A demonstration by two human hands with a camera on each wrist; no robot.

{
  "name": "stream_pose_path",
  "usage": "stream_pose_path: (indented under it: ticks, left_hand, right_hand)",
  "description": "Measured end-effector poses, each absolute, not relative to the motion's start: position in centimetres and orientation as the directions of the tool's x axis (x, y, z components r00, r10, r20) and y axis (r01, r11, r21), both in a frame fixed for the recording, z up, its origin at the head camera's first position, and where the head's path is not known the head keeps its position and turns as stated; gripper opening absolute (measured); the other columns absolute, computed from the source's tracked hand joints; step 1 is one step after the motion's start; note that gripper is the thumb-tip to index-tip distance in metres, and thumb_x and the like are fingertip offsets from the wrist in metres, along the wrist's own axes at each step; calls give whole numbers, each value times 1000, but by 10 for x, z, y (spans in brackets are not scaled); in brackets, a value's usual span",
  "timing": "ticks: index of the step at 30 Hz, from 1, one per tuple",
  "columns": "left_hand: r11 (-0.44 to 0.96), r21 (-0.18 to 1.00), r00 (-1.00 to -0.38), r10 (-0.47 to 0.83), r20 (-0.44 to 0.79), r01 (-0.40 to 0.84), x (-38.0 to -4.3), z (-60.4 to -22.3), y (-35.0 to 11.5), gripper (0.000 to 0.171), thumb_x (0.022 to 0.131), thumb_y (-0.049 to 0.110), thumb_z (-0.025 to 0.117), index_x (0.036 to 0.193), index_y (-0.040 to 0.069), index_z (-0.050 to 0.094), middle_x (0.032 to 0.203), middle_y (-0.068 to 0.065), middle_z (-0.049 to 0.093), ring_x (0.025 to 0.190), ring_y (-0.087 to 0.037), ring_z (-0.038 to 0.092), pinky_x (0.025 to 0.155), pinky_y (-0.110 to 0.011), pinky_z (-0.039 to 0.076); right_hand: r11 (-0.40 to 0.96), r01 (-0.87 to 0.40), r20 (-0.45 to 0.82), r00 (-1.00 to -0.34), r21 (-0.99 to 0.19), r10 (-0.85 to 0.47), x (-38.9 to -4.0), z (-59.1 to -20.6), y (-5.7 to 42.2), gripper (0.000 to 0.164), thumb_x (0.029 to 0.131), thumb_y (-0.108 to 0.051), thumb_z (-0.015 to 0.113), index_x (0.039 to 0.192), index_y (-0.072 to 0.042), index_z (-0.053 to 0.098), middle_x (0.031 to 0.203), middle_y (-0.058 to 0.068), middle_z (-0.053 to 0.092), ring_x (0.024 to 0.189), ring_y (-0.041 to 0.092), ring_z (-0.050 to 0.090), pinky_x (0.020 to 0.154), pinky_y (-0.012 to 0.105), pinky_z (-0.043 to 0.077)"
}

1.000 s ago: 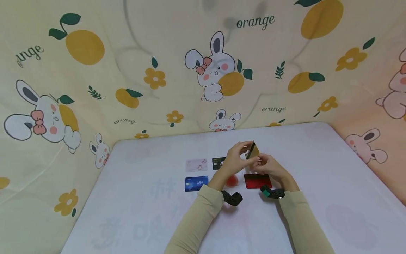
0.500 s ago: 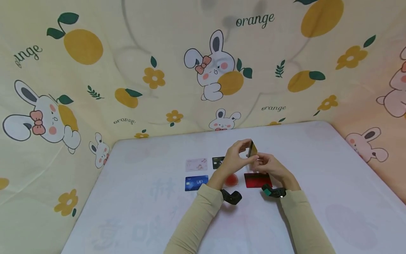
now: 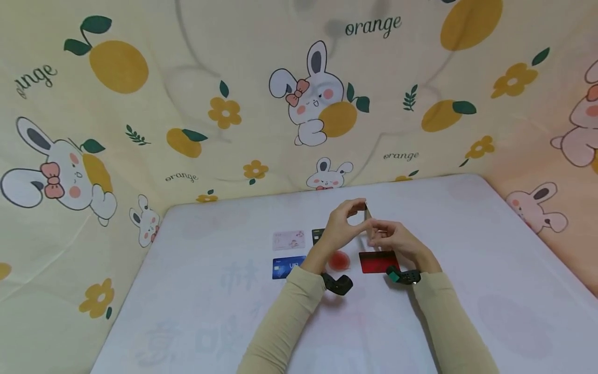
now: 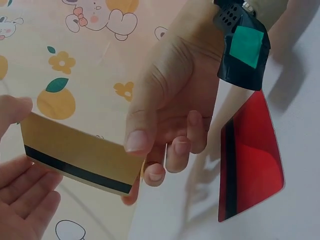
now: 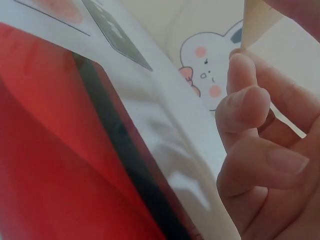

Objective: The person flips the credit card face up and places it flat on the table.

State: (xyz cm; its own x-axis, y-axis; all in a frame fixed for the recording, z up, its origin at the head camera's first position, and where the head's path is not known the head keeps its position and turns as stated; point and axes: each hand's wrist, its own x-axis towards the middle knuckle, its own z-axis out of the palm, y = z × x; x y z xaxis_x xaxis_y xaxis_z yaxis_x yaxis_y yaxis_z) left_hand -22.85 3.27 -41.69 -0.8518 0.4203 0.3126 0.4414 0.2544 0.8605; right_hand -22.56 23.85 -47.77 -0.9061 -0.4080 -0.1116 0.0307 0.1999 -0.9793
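Raised above the table, a gold bank card [image 4: 77,150] with a black magnetic stripe is held between both hands; the head view catches it nearly edge-on. My left hand [image 3: 343,228] pinches one end, thumb on one long edge and fingers on the other, as the left wrist view shows. At the opposite end, my right hand [image 3: 399,241] grips the card between thumb and index finger, its other fingers curled below. Just under the hands lies a red card [image 3: 376,262] with a black stripe, face down on the table.
Left of the hands lie a blue VIP card [image 3: 285,267] and a pale pink card [image 3: 288,240]. A dark card [image 3: 316,235] is mostly hidden behind the left hand. A red round patch [image 3: 338,261] shows beside the left wrist. Patterned cloth [image 3: 224,156] hangs behind the white table [image 3: 210,311].
The gold card has turned from showing its face to almost edge-on in the head view. Both hands keep hold of it; the left has shifted slightly left and up.
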Motion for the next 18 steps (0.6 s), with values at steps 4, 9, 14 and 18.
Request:
stream_pose_path:
  ticks: [4, 9, 14, 18]
  left_hand:
    - [263, 859, -854, 419, 308, 439, -228, -416, 31, 52, 87, 18, 71, 134, 4, 53, 129, -13, 61, 121, -23, 59, 106, -24, 45]
    - [276, 858, -856, 422, 298, 434, -228, -416, 28, 53, 86, 19, 72, 134, 4, 53, 130, -13, 60, 122, -23, 59, 106, -24, 45]
    - [297, 842, -854, 418, 309, 450, -228, -416, 25, 53, 84, 19, 74, 131, 4, 56, 127, -14, 60, 119, -23, 60, 105, -25, 46]
    - [299, 824, -844, 410, 344, 481, -230, -416, 24, 52, 82, 17, 76, 129, 3, 58, 119, -16, 62, 112, -25, 62, 101, -27, 49]
  right_hand:
    - [215, 43, -132, -897, -976, -422, -227, -475, 242, 46, 88, -9, 66, 132, -9, 53, 77, -10, 60, 70, 7, 53, 62, 22, 46]
    - [243, 47, -152, -889, -969, -432, -229, -471, 249, 46, 89, -9, 65, 133, -6, 51, 81, -8, 59, 75, 13, 57, 61, 23, 46]
    - [304, 7, -145, -889, -953, -434, -232, -466, 255, 41, 87, -11, 68, 127, -12, 57, 80, -8, 60, 64, 13, 51, 52, 22, 40]
    - [306, -28, -122, -881, -951, -457, -237, -462, 259, 41, 86, -10, 69, 125, -14, 58, 80, -6, 60, 55, 12, 43, 47, 22, 34]
